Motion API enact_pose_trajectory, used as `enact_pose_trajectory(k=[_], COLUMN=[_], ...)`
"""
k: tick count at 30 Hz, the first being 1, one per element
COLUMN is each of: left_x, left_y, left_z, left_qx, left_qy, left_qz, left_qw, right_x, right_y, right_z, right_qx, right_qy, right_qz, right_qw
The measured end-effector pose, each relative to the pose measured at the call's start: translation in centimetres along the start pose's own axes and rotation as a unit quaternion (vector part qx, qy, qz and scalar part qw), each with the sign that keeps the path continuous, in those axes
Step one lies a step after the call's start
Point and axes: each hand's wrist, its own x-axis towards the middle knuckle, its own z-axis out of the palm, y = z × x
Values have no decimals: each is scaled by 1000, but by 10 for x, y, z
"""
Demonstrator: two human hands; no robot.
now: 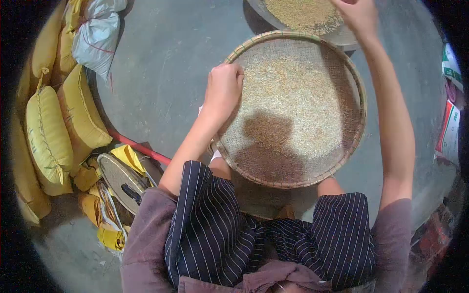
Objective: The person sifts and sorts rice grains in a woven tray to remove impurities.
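A round woven winnowing tray (351, 97) with a bound bamboo rim lies across my knees. Pale, rice-like grain (288, 93) is spread over its middle, and a dark shadow falls on the near part. My left hand (224, 88) is closed on the tray's left rim, with the fingertips hidden. Out past the tray, my right hand (360, 17) is over the right side of a wide basin (347, 38) of yellowish grain (303, 14). The top edge of the view cuts off most of its fingers, so their grip and anything in them are hidden.
Stuffed yellow sacks (49, 134) and a tied whitish bag (97, 44) are piled at the left. Below them lean a smaller round tray (119, 180) and folded yellow bags (111, 238). A red pole (141, 148) lies on the grey floor (156, 63). Printed bags (448, 128) stand far right.
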Motion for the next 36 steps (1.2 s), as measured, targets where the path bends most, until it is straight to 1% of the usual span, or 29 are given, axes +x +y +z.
enact_pose_trajectory(k=[1,2,4,6,7,8,9,10,11,12,13,15,19,22,24,25,27,29,30,32,33,34,35,36], left_x=[-2,-4,-5,-4,-5,-6,-6,-6,-6,-6,-6,-6,-7,-2,9,18,44,70,86,114,117,118,116,108], left_y=[1,2,4,4,4,3,3,3,3,2,1,0,-2,-1,4,8,20,42,48,52,48,45,42,32], left_z=[1,2,1,-2,-2,-1,-1,-1,-1,-2,-1,0,-1,-7,-16,-22,-30,-41,-38,-30,-25,-19,-12,-4], left_qx=[1,7,10,-11,-13,-9,-4,-5,6,18,18,13,11,-12,-114,-114,-162,-263,-264,-386,-388,-239,-81,-66], left_qy=[1,17,34,-13,-12,-9,-6,-6,-11,-17,-17,-11,-5,-26,-16,-16,12,-6,-7,-47,-46,36,116,167], left_qz=[-1,-4,-7,-45,-46,-42,-36,-36,-29,-20,-19,-20,-9,-20,-35,-36,-33,-37,-39,50,48,132,210,253], left_qw=[1000,1000,999,999,999,999,999,999,1000,999,1000,1000,1000,999,993,993,986,964,964,920,919,961,967,951], right_x=[8,4,-8,-44,-57,-78,-89,-105,-115,-127,-135,-144,-144,-145,-144,-144,-143,-142,-141,-140,-138,-136,-134,-130], right_y=[31,42,46,37,39,23,23,11,8,7,9,12,14,13,11,10,11,14,15,15,14,14,13,13], right_z=[5,6,7,19,30,39,47,55,61,71,78,86,87,85,84,83,82,81,79,76,73,69,65,61], right_qx=[14,14,-77,-185,-158,-86,-85,-95,-94,-77,-77,-117,-84,-90,-89,-88,-97,-106,-107,-110,-97,-84,-86,-77], right_qy=[80,79,89,57,17,-41,-106,-169,-251,-257,-256,-208,-232,-236,-229,-221,-229,-235,-238,-244,-249,-254,-257,-258], right_qz=[-83,-84,-69,-69,-104,-73,-143,-106,-99,-72,-71,-129,-87,-90,-88,-85,-76,-64,-57,-50,-18,13,13,41], right_qw=[993,993,991,979,982,993,980,975,958,961,961,963,965,963,965,968,966,964,964,962,963,963,963,962])
